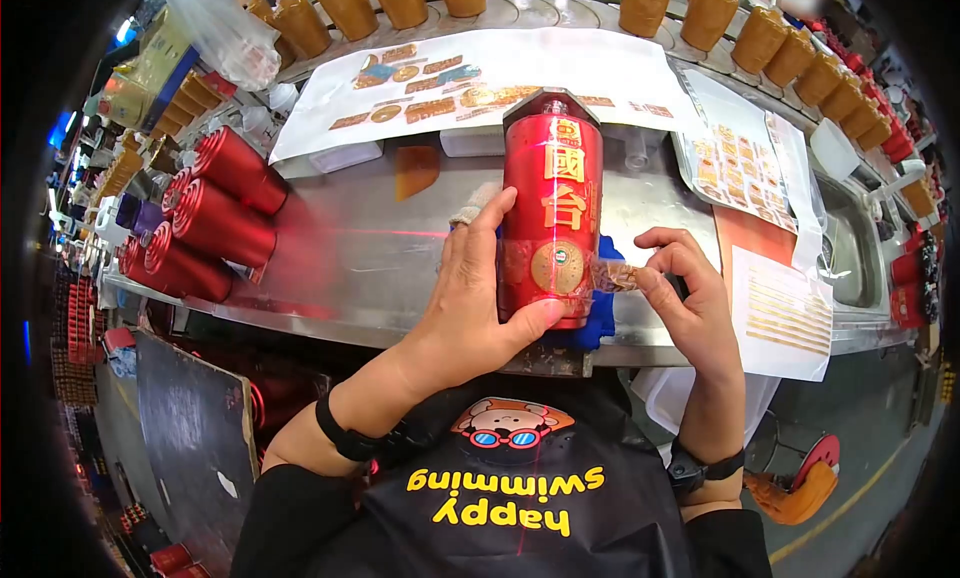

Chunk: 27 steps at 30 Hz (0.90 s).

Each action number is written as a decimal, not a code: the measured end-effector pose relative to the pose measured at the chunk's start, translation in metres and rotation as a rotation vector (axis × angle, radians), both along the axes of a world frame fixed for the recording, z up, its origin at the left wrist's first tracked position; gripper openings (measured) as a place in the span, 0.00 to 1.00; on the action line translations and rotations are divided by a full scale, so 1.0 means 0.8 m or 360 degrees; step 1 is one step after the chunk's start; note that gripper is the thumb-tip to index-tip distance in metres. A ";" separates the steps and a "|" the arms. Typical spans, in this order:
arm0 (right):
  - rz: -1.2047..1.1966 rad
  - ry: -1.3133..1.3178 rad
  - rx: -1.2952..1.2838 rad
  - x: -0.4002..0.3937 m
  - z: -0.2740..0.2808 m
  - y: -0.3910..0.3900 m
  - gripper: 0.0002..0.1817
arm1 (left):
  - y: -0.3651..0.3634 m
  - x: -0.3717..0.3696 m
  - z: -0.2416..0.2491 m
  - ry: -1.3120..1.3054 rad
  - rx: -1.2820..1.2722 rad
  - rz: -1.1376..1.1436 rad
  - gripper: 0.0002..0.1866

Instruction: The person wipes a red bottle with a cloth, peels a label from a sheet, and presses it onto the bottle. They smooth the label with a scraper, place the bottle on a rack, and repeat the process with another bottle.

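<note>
A red bottle (550,178) with gold characters lies on the steel table (380,268), its bottom end toward me. My left hand (475,298) grips its left side, thumb under the base. My right hand (690,298) pinches a gold-printed clear sticker (608,275) that runs onto the bottle's lower right side. A blue cloth (603,308) shows under the bottle.
Several red bottles (215,213) are stacked on their sides at the left. Sticker sheets (745,163) and white backing paper (470,78) lie behind and right. Amber bottles (800,58) line a conveyor at the back. A sink (850,248) sits at the right.
</note>
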State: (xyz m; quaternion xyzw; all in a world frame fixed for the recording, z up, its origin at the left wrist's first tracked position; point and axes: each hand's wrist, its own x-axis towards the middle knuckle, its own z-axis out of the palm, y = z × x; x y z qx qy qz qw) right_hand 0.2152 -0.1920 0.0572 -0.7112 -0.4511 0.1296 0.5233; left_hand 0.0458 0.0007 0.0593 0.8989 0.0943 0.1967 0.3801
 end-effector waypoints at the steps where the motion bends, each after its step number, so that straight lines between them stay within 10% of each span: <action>1: 0.0001 -0.0001 0.0005 0.001 -0.002 0.000 0.10 | 0.002 0.000 -0.002 -0.0008 -0.0045 -0.0027 0.51; 27: -0.0027 0.0115 0.0011 0.006 -0.003 -0.002 0.10 | 0.003 0.002 -0.010 0.0008 -0.0314 -0.0195 0.56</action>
